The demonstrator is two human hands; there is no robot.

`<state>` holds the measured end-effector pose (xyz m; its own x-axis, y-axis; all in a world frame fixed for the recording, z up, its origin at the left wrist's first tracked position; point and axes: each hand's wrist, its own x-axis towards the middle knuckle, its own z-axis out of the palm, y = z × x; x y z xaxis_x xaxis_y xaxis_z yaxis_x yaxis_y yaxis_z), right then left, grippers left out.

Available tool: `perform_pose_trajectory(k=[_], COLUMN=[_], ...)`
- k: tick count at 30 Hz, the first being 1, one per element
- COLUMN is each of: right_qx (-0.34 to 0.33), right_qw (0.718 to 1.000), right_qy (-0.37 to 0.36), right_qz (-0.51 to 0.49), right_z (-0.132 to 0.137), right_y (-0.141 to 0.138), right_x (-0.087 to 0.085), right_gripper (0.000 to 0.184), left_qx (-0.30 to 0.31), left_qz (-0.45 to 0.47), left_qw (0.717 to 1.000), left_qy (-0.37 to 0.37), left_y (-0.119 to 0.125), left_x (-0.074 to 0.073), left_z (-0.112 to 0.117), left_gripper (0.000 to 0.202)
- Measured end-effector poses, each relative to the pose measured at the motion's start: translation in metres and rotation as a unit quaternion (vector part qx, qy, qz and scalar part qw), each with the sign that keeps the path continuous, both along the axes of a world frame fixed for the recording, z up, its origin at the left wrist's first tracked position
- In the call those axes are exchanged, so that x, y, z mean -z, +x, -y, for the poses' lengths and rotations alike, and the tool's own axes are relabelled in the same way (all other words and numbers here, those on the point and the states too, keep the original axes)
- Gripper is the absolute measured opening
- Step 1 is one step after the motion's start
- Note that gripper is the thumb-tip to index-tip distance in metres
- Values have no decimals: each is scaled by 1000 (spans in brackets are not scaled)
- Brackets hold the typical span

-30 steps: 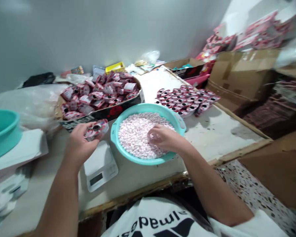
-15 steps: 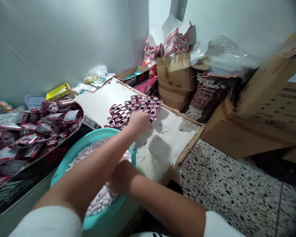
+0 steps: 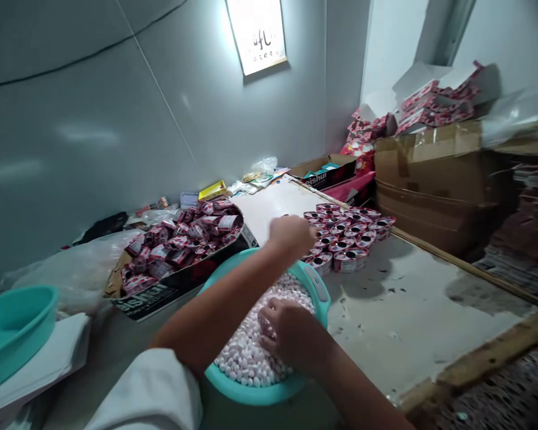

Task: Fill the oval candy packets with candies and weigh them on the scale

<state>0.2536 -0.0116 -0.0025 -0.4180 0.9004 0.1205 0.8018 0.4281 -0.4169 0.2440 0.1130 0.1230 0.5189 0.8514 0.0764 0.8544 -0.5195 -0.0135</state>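
Note:
My left hand (image 3: 293,236) is closed, knuckles up, at the left edge of a group of open-topped red-and-white oval containers (image 3: 342,246) standing on the white board. Its fingertips are turned away, so what they hold, if anything, is hidden. Below it, my right hand (image 3: 289,334) is in a teal basin (image 3: 271,394) with its fingers curled around some small whitish pellets (image 3: 248,358). The left forearm crosses above the basin. To the left, a black cardboard box (image 3: 179,283) is heaped with more red printed containers (image 3: 174,242).
The white board (image 3: 376,334) has a wooden edge (image 3: 470,373) at right. Brown cartons (image 3: 425,191) stand behind it. A second teal basin (image 3: 13,328) sits at far left, near plastic bags (image 3: 80,263). A yellow tray (image 3: 212,190) lies by the wall.
The view has swung left, bringing the second basin and a wall sign into sight. My left hand has moved from over the container group to its left edge. My right hand stays in the pellets.

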Motion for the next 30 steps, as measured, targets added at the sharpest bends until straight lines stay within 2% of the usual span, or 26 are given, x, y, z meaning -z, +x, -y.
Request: perform_pose_trajectory(k=[2,3,4,6,8,10,11,12,14,17,19,20,22,25,28,30], right_qx=[16,20,22,28,38,49,54,59,61,55,47,42,26,15,43,55], right_qw=[997,993,989,978,967,959,957,956,961,970,974,976,980,987,989,977], right_qy=[-72,-105,-136,-183,-217,-237,-242,-244,-230,-197,-185,-181,-162,-126,-143,-180], right_qz=[-25,-41,-58,-94,-127,-148,-151,-149,-141,-129,-122,-117,-110,-94,18,97], right_z=[0,-1,-2,-5,-10,-16,-19,-21,-26,-30,-31,-31,-29,-26,-27,-31], right_y=[1,1,2,4,6,9,11,12,13,13,13,13,12,12,11,9], right_x=[-9,-13,-16,-19,-18,-15,-13,-11,-8,-4,-4,-5,-8,-16,-28,-38], right_gripper=[18,17,17,20,29,43,48,52,53,48,43,41,38,46,75,87], left_qx=[-72,-106,-130,-151,-150,-154,-159,-166,-175,-173,-155,-133,-107,-83,-71,-58], left_qz=[37,51,62,79,100,127,141,154,181,231,292,355,429,468,455,452], left_qw=[996,992,989,985,980,974,971,969,965,957,943,924,895,879,888,890], left_qy=[32,36,27,-31,-85,-108,-108,-102,-76,-3,42,56,50,39,-12,-17], left_y=[-62,-91,-116,-152,-168,-171,-170,-170,-172,-181,-189,-192,-196,-196,-194,-194], left_x=[-19,-22,-21,-5,22,48,56,60,56,34,25,27,40,77,107,116], left_z=[-31,-49,-66,-97,-117,-127,-130,-131,-128,-102,-65,-41,8,67,86,84], left_gripper=[37,39,39,32,22,21,22,22,22,29,45,52,53,39,40,40])
